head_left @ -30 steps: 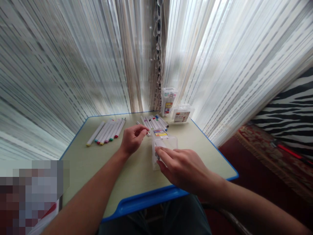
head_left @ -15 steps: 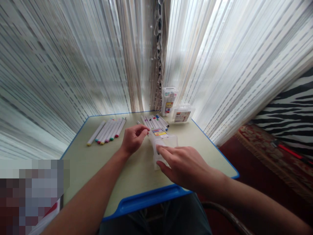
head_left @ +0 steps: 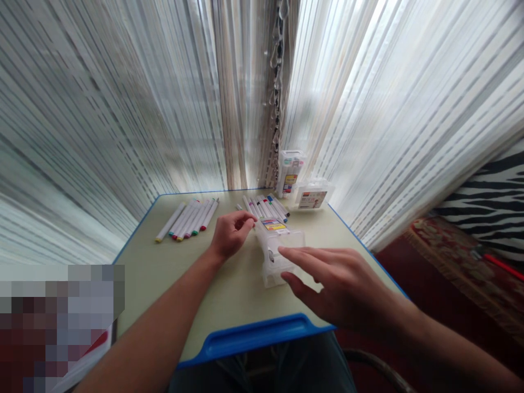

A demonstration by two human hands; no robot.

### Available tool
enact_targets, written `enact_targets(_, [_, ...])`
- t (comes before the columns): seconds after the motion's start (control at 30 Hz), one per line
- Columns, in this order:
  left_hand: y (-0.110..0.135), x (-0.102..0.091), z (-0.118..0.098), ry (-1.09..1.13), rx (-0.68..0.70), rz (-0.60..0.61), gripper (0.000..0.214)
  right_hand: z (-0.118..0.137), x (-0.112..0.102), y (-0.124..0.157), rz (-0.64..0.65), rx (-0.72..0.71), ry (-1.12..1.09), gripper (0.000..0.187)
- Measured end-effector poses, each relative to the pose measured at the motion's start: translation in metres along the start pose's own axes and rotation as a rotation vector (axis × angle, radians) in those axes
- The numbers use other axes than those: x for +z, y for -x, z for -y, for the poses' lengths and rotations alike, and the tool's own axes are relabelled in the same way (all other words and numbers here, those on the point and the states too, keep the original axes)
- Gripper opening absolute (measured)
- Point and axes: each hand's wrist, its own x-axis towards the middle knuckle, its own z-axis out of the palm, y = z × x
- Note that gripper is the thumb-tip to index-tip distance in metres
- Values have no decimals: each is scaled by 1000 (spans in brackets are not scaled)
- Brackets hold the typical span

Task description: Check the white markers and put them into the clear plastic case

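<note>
A clear plastic marker case with a colourful label at its far end lies near the middle of the table. My left hand has its thumb and fingers pinched together at the case's far left corner; the exact grip is partly hidden by the fingers. Over the near right part of the case, my right hand is held open, thumb and fingers apart and nothing between them. Several white markers with coloured ends lie just beyond the case. A second group of markers lies side by side at the left.
At the table's back right stand an upright clear case with markers inside and a wider clear box with a printed label. The table has a blue rim. String curtains hang behind it.
My right hand has drawn back to the right from the case, and its fingers have come off the side. My left hand stays pinched at the far corner. The view has shifted slightly.
</note>
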Motion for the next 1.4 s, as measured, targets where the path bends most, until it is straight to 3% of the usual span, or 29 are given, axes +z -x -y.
enact_targets(0.13, [0,2,2,-75,26,8,22,-14,-24,-7,-272,46,20,12])
enact_targets(0.23, [0,3,3,-145,53,-24,20,-52,-20,-26,-397,286,37,33])
enact_targets(0.33, [0,2,3,-196,24,-79,19,-105,16,-50,-450,487,-262,38])
enact_targets(0.4, [0,1,4,-228,8,-105,21,-133,48,-61,-382,595,-414,40])
enact_targets(0.5, [-1,-2,6,-276,-6,-127,21,-153,86,-62,-296,642,-364,42])
enact_targets(0.67, [-3,-3,10,-363,-22,-144,20,-151,104,-38,-156,454,-123,45])
enact_targets(1.13, [-9,-26,19,-719,-179,-213,26,-145,108,-31,-115,447,-249,49])
enact_targets(1.4, [-10,-40,26,-842,-227,-162,34,-144,108,-31,-107,451,-254,52])
